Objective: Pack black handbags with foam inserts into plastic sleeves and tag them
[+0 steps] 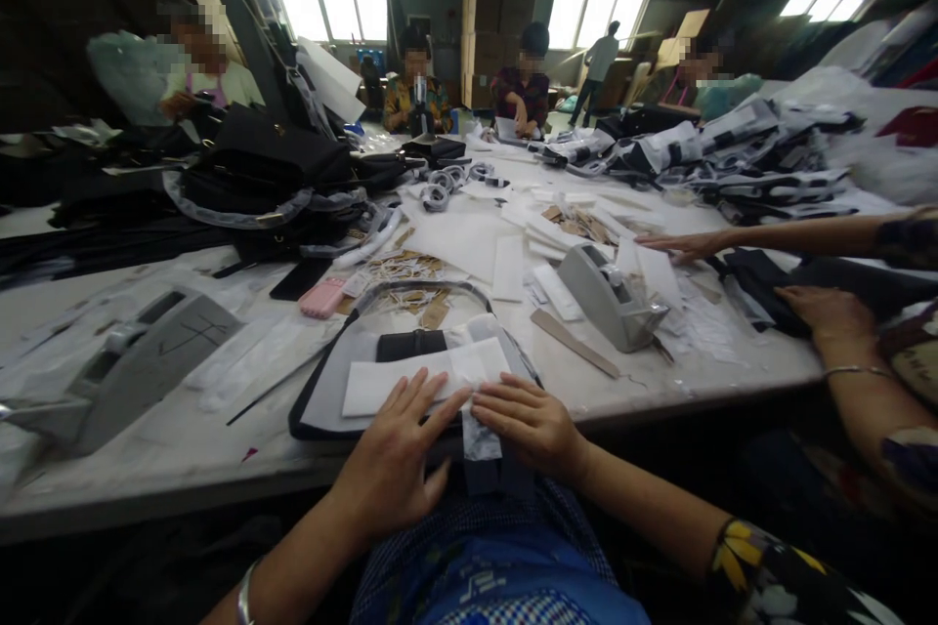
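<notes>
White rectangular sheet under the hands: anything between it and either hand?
Nothing visible blocks the left hand: it rests on the white rectangular sheet. Beside the right hand, a shiny translucent strip shows; whether it separates that hand from the sheet, I can't tell.

White table holds black-rimmed bag near front edge, grey tape dispensers either side, pink object, brown tags, brown strip, black bags heaped left, wrapped pieces piled right.
</notes>
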The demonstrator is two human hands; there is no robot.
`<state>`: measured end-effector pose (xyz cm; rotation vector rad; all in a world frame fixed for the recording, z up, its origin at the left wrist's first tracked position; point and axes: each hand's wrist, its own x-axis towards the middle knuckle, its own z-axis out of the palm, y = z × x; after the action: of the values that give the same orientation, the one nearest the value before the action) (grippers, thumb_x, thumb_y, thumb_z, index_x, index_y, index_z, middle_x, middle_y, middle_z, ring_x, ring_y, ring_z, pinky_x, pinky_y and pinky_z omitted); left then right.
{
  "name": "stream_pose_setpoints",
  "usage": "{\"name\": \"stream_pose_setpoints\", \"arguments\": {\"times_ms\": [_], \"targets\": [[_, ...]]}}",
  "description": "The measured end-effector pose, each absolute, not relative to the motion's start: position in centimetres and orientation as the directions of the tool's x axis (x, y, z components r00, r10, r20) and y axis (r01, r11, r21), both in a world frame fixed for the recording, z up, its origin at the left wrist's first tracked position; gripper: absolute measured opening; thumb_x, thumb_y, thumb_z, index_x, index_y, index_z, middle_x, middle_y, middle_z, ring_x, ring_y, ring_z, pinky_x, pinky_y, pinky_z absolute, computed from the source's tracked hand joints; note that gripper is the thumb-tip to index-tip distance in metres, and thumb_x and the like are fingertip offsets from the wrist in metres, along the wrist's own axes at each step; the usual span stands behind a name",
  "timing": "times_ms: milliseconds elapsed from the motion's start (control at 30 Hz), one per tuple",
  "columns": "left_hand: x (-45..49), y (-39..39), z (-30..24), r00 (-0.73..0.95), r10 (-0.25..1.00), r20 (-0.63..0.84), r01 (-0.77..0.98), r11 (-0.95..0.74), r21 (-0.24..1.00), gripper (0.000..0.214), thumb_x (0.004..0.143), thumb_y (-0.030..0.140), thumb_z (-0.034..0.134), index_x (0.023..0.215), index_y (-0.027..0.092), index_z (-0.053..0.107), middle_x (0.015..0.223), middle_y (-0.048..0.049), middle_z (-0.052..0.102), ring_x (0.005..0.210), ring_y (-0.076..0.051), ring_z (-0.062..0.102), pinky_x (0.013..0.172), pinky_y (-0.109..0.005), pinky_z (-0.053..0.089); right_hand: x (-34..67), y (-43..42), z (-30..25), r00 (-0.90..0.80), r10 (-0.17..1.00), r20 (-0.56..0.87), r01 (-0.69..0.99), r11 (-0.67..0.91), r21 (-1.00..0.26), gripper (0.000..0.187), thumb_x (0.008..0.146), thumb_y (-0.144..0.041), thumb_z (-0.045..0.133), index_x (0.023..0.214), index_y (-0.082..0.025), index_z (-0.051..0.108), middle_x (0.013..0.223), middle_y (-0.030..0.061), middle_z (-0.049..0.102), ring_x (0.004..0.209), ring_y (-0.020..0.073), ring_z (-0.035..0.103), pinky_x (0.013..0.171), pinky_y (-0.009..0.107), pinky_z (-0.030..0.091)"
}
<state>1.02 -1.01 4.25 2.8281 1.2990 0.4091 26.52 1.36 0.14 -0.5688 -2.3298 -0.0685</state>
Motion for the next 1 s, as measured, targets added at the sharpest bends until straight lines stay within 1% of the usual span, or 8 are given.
{"name": "stream_pose_setpoints", "arguments": {"times_ms": [67,167,267,400,533,667,800,1000], "targets": [[1.3,-1.4,4.2,0.59,0.759,0.275,0.755,-0.639,0.147,0.079,0.084,0.039,0.065,0.154,0.026,0.03,0.162,-0.0128,0.029,0.146,-0.035,0.033,0.115,-0.055,0.036,26.4,1.2,-0.2,-0.629,0.382,0.678,0.418,0.9,-0.119,0.044,0.096,-0.013,0.045,0.139,-0.016,0.054,0.128,0.0106,0.068,0.131,0.0221,0.055,0.113,0.046,0.043],[1.8,-1.6,3.3,0.527,0.769,0.362,0.779,-0.607,0.154,0.065,0.091,0.05,0.058,0.15,0.029,0.04,0.157,-0.0086,0.039,0.144,-0.034,0.037,0.113,-0.056,0.038,26.6,1.1,0.2,-0.639,0.4,0.657,0.405,0.901,-0.155,0.052,0.091,-0.011,0.048,0.143,-0.016,0.05,0.133,0.0113,0.065,0.135,0.0228,0.051,0.115,0.047,0.041],[2.2,-1.5,2.3,0.464,0.784,0.414,0.799,-0.572,0.187,0.045,0.096,0.045,0.051,0.14,0.034,0.053,0.149,-0.0021,0.051,0.143,-0.032,0.038,0.113,-0.057,0.037,27.3,0.9,1.8,-0.714,0.418,0.562,0.346,0.908,-0.236,0.059,0.087,-0.016,0.051,0.146,-0.012,0.046,0.141,0.0144,0.057,0.139,0.0253,0.045,0.117,0.049,0.036],[2.6,-1.4,1.9,0.405,0.807,0.43,0.796,-0.543,0.268,0.037,0.101,0.038,0.042,0.133,0.036,0.06,0.147,0.0012,0.053,0.143,-0.03,0.04,0.113,-0.057,0.037,27.9,0.9,3.9,-0.792,0.468,0.392,0.32,0.865,-0.388,0.058,0.093,-0.031,0.055,0.146,-0.009,0.046,0.145,0.0167,0.053,0.141,0.0272,0.043,0.119,0.051,0.032],[3.1,-1.2,1.7,0.348,0.799,0.491,0.81,-0.52,0.271,0.031,0.097,0.043,0.053,0.124,0.036,0.067,0.14,0.0009,0.06,0.136,-0.031,0.048,0.11,-0.057,0.039,27.2,1.0,3.1,-0.667,0.556,0.496,0.345,0.821,-0.456,0.035,0.1,-0.026,0.05,0.132,-0.017,0.061,0.131,0.0115,0.066,0.13,0.0215,0.056,0.115,0.046,0.04],[3.2,-1.2,1.1,0.337,0.761,0.554,0.817,-0.529,0.229,0.032,0.093,0.034,0.062,0.125,0.036,0.066,0.139,0.0015,0.061,0.134,-0.031,0.051,0.11,-0.056,0.04,26.1,1.0,1.4,-0.521,0.569,0.636,0.38,0.822,-0.424,0.026,0.097,-0.015,0.056,0.119,-0.021,0.067,0.118,0.0063,0.073,0.116,0.018,0.066,0.107,0.041,0.049],[3.6,-1.1,0.8,0.322,0.717,0.619,0.804,-0.552,0.222,0.032,0.093,0.026,0.062,0.124,0.033,0.066,0.133,0.0036,0.065,0.133,-0.03,0.053,0.112,-0.054,0.038,25.5,1.2,1.3,-0.52,0.548,0.655,0.441,0.829,-0.343,0.024,0.097,-0.01,0.053,0.115,-0.019,0.066,0.113,0.0072,0.074,0.112,0.0197,0.067,0.096,0.038,0.053],[4.1,-1.3,0.8,0.338,0.631,0.698,0.778,-0.605,0.17,0.031,0.092,0.019,0.064,0.122,0.028,0.066,0.123,0.0038,0.07,0.124,-0.028,0.06,0.115,-0.052,0.034,25.2,1.6,0.6,-0.549,0.495,0.673,0.513,0.836,-0.196,0.009,0.095,-0.016,0.059,0.101,-0.019,0.065,0.106,0.0045,0.076,0.101,0.0199,0.068,0.086,0.035,0.051]]}}
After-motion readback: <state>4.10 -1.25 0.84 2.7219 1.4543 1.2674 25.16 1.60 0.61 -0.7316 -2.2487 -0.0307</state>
